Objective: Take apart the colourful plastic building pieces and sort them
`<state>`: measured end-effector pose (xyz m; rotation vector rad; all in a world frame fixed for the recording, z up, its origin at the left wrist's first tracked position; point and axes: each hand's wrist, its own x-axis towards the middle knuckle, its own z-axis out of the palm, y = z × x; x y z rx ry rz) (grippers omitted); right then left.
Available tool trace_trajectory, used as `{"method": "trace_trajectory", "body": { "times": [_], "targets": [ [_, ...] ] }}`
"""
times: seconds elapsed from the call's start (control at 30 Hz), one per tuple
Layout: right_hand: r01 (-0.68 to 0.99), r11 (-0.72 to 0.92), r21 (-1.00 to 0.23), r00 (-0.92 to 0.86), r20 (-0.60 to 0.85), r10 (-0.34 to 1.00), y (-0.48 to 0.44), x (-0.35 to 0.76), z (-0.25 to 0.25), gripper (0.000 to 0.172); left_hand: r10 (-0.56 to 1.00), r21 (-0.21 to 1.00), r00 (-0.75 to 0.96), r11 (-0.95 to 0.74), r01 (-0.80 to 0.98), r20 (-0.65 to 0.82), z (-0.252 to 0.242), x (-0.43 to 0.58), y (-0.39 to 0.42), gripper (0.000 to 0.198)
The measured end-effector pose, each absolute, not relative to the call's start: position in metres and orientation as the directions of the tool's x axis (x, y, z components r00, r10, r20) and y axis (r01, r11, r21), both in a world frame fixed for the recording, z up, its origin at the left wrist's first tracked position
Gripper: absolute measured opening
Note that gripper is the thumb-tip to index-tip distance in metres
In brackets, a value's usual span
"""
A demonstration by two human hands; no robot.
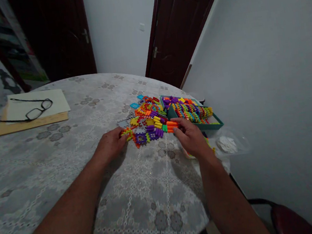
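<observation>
My left hand (110, 143) is closed on the left end of a structure of interlocking plastic building pieces (141, 138), where yellow-green and red pieces show at the fingertips. At the opposite end, my right hand (188, 134) pinches an orange piece (171, 126) between thumb and fingers. Purple window-shaped squares and purple, yellow and green ridged pieces lie between the two hands. Whether all of these are joined I cannot tell. Just beyond them is a loose pile of colourful pieces (150, 106), with blue ones at its far edge.
A green box (214, 125) full of coloured pieces stands behind my right hand. Right of it sits a clear plastic container (240, 144) with something white inside. Black-framed glasses (34, 113) rest on paper (57, 100) at the left. A dark red chair (290, 220) is at lower right.
</observation>
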<state>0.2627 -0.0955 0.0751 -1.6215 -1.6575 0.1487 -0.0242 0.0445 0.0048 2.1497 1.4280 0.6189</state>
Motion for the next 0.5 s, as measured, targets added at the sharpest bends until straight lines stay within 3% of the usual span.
{"method": "trace_trajectory", "body": {
  "times": [0.2,0.3,0.4,0.5],
  "targets": [
    [0.782,0.139,-0.607,0.018,0.245,0.969,-0.058,0.278,0.087,0.032,0.920,0.589,0.375,-0.368,0.720,0.117,0.006,-0.025,0.043,0.039],
    [0.777,-0.009,-0.630,0.165,0.190,0.968,-0.008,0.309,0.101,0.033,0.928,0.599,0.356,-0.346,0.722,0.106,0.007,-0.027,0.043,0.035],
    [0.778,-0.162,-0.607,0.406,0.289,0.867,0.039,0.344,0.117,0.039,0.928,0.612,0.356,-0.348,0.711,0.114,0.006,-0.028,0.044,0.032],
    [0.770,-0.219,-0.599,0.504,0.362,0.784,0.065,0.367,0.128,0.051,0.930,0.620,0.346,-0.345,0.705,0.125,0.006,-0.029,0.043,0.029]
  ]
}}
